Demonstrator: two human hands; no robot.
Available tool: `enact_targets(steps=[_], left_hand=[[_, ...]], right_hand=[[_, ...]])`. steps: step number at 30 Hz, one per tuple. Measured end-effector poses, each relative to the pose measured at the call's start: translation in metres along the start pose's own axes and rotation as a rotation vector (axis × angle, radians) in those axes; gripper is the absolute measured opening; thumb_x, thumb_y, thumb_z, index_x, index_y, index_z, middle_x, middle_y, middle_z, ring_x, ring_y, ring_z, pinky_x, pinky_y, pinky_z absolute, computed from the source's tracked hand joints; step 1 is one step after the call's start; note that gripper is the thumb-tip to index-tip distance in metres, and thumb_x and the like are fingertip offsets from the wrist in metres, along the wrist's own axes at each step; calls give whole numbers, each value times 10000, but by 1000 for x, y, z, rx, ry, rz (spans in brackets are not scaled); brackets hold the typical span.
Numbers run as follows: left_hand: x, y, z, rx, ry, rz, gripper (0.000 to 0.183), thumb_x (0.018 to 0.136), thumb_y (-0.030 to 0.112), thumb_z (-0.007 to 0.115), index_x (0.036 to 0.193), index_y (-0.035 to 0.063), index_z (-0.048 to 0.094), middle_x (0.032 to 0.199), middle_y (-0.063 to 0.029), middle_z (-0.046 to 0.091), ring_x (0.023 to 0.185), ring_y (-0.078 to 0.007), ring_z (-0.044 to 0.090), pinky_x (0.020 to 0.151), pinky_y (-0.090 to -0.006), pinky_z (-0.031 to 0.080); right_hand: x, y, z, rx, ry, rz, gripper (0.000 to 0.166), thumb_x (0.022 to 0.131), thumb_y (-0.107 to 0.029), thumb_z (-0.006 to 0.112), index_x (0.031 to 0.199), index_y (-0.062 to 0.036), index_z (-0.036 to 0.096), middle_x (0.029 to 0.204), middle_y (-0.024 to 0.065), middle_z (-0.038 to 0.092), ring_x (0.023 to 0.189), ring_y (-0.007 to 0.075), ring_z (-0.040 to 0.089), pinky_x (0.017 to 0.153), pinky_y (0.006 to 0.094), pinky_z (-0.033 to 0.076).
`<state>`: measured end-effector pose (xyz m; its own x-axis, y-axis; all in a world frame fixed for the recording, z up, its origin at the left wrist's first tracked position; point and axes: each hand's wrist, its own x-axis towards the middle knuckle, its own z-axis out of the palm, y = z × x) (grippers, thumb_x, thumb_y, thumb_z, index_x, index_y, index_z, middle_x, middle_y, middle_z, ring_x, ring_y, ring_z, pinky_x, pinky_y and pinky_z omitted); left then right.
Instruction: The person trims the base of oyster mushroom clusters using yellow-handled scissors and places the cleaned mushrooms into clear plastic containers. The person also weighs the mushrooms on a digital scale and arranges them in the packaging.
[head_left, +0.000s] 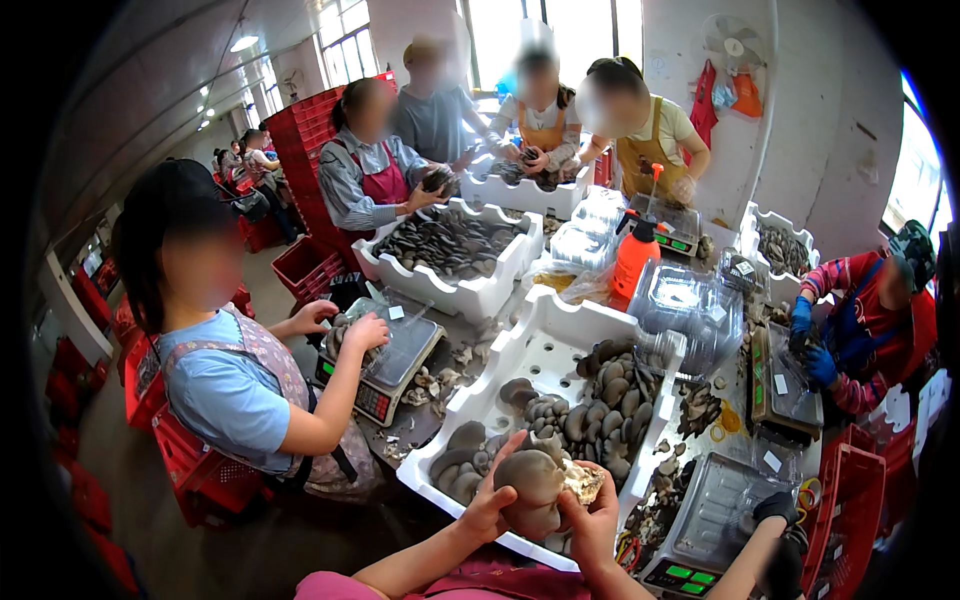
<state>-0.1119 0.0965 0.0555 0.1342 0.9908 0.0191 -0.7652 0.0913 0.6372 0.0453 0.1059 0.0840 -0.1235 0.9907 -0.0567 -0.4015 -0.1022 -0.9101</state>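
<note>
Between my two hands is a cluster of grey oyster mushrooms (529, 484), held over the near edge of a white foam crate (480, 390). My left hand (489, 501) grips its caps from the left, the thumb against a cap. On the right, my right hand (592, 510) holds the pale, ragged stem base (582, 480). More oyster mushrooms (600, 420) lie heaped in the crate, which has holes in its bare white floor.
To the left, a person handles mushrooms on a digital scale (394, 352). Another scale (694, 525) stands right, a black-gloved hand (776, 510) over it. Clear plastic boxes (682, 307), an orange spray bottle (636, 259) and another mushroom-filled foam crate (450, 251) stand beyond. Several co-workers surround the table.
</note>
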Motion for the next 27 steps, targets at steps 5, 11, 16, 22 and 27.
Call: enact_targets(steps=[5,11,16,22,27], left_hand=[[18,-6,2,-54,-150,-17,1143,707,411,848,1547,150,117,1402,-117,447,1289,-266,476,1096,-416,380],[17,-22,7,-53,-94,-81,1170,713,556,791,1555,189,66,1533,-95,288,1409,-295,312,1153,-508,280],[13,-49,-13,-104,-27,-66,979,828,684,579,1549,178,152,1586,-17,218,1351,-319,396,1100,-502,373],[28,-62,-32,-160,-48,-375,1002,815,695,588,1548,160,162,1519,-69,345,1344,-352,402,1103,-487,352],[40,-75,-26,-178,-47,-460,982,801,640,653,1531,149,215,1506,-78,360,1354,-342,384,1120,-492,320]], right_hand=[[1,1,-15,-88,-15,-147,494,815,-92,765,1242,-21,528,1221,99,578,1103,191,584,974,315,445],[4,-20,-37,-746,-114,-376,803,737,-377,816,1381,-54,462,1349,159,480,1344,368,350,1131,463,264],[-30,14,-116,-305,312,-206,519,875,-88,687,1348,-41,476,1211,76,568,1031,146,608,875,265,482],[-61,146,-234,-1298,504,-18,304,855,-212,698,1058,-12,590,901,191,653,815,356,647,694,453,517],[-70,197,-239,-1398,503,192,560,802,-207,720,1242,-27,425,929,234,643,865,424,626,721,505,515]])
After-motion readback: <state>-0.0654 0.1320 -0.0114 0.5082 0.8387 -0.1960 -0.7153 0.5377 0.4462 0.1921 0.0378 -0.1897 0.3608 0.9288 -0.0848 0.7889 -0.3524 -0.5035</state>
